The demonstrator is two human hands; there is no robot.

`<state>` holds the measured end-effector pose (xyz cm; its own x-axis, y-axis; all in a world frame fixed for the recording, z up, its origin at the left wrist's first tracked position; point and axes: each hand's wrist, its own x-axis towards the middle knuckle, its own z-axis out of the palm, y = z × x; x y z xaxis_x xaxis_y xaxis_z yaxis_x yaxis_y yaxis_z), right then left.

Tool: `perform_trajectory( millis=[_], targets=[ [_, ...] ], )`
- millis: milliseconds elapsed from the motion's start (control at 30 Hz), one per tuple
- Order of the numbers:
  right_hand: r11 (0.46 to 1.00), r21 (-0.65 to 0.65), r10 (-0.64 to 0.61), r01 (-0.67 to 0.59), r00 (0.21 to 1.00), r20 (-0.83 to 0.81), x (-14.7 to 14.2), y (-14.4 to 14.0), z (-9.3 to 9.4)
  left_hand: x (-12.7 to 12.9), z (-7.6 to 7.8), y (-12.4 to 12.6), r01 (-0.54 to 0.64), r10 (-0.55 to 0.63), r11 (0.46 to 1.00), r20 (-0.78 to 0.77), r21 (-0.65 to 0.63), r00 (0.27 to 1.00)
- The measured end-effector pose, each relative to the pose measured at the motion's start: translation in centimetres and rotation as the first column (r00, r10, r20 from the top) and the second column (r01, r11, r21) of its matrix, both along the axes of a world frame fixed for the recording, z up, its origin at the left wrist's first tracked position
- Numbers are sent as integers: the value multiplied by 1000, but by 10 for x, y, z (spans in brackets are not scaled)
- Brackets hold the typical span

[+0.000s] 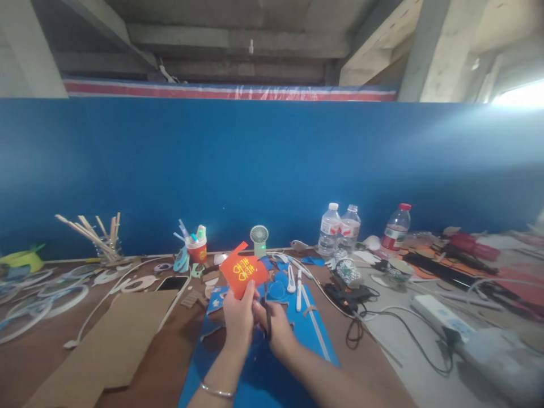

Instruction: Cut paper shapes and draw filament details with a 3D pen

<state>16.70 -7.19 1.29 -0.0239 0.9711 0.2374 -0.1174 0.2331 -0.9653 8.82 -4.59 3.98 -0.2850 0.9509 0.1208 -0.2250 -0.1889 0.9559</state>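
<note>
Pinching yellow-lettered red paper (pixel 243 271) in left hand (pixel 238 317), raised above blue mat (pixel 263 385), near middle. Gripping black-handled scissors (pixel 268 321) in closed right hand (pixel 279 330), just right of left hand; cannot tell about blade contact. Also seeing brown cardboard (pixel 121 328) near left, small fan (pixel 259 234) far past paper, plastic bottles (pixel 329 231) far right.

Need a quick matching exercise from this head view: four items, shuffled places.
1. orange-red paper
2. scissors
3. small fan
4. brown cardboard

A. lying on the table, left side
B. in the left hand
C. upright before the blue partition
D. in the right hand

Pairs: 1-B, 2-D, 3-C, 4-A
</note>
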Motion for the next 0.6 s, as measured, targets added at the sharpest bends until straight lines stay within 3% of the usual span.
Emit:
perform_trajectory(
  millis=[233, 600],
  targets=[
    [999, -42, 18, -18, 1000, -6, 0, 3, -7, 1, -8, -7, -24, 25, 1000, 20, -13, 999],
    [998, -68, -6, 11, 997, 75, 3, 1, 0, 3, -9, -7, 38, -37, 999, 83, -9, 996]
  ],
)
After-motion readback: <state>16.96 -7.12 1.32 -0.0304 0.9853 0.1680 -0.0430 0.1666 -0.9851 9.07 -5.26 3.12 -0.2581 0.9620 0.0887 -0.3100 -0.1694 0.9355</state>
